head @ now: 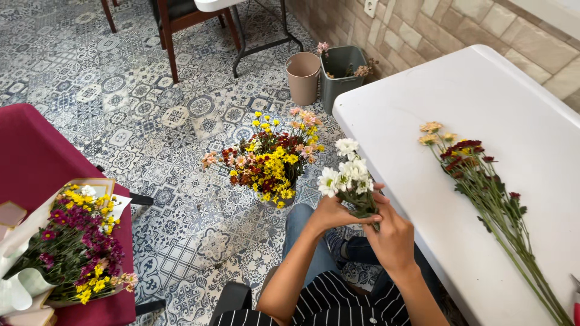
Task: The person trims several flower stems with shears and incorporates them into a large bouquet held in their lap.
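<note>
Left hand point(331, 212) closed around the stems of a small bunch of white flowers point(346, 172), just below the blooms. Right hand point(391, 234) also closed on the same stems, lower down and touching the left hand, fingers curled around the green stalks. White flowers held upright above the lap, just beside the near left edge of the white table point(423, 102). On the table, well apart from both hands: a loose bundle of long-stemmed dark red and peach flowers point(483, 181), heads toward the wall, stems running toward the near right corner. On the patterned tile floor point(121, 121), just beyond the hands: a container of mixed yellow, red and peach flowers point(272, 160). Further back, near the wall: a beige bin point(302, 77) beside a grey bin point(341, 75) with flower scraps. At far left: a wrapped bouquet point(72, 247) of purple and yellow flowers lying on a dark red seat point(36, 157).
</note>
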